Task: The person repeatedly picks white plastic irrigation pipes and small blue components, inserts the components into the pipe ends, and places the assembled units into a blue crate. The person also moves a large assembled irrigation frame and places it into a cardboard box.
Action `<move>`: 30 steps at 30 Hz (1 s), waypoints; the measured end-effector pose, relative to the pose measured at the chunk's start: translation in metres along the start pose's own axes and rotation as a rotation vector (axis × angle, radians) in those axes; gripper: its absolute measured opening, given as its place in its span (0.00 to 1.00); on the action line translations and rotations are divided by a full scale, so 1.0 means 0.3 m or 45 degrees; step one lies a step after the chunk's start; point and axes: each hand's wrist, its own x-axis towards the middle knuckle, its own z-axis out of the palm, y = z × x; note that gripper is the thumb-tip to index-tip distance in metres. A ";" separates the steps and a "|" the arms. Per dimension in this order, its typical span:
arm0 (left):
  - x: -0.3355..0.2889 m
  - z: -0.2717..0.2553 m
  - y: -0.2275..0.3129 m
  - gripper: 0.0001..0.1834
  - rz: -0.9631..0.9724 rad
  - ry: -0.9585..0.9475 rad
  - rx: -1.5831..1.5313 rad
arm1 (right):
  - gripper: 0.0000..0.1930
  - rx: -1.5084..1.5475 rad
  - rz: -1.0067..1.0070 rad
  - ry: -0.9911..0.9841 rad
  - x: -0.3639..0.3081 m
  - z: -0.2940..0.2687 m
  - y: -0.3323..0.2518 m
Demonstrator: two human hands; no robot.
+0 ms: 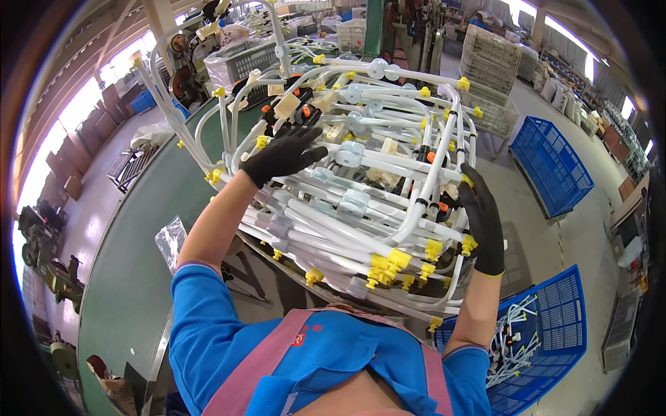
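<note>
Lying outspread, the left hand [284, 156] (black-gloved, like the other) is over the white tubes [340, 227]. To its right, the right hand [483, 218] is at their edge beside a yellow clip [467, 180], its grip unclear, with a blue crate [565, 326] below it.

The blue shirt [340, 350] bears a small red square emblem [299, 340] with pale marks on its left chest, at the edge of the pink strap [260, 364], and fine red characters [316, 328] just beside it; both are too small to read.

Gloved hands [283, 155] well apart, forearms [216, 218] bare
</note>
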 end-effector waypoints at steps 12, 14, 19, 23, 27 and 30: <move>0.017 0.044 -0.073 0.24 -0.215 -0.166 -0.242 | 0.17 -0.670 -0.503 0.250 -0.023 0.060 0.011; -0.001 0.024 -0.074 0.19 0.006 -0.005 -0.193 | 0.17 -0.824 -0.604 0.382 -0.023 0.083 -0.008; -0.114 -0.078 -0.038 0.16 0.082 0.133 -0.321 | 0.19 -0.768 -0.720 0.436 -0.029 0.122 -0.070; -0.251 -0.195 0.024 0.20 0.127 0.275 -0.199 | 0.18 -0.810 -0.623 0.469 -0.085 0.115 -0.108; -0.501 -0.238 0.097 0.26 0.216 -0.022 -0.929 | 0.15 -0.595 -0.481 0.657 -0.206 0.097 -0.117; -0.587 -0.123 0.115 0.24 0.443 -0.224 -1.404 | 0.17 -0.474 -0.519 0.797 -0.315 0.122 -0.102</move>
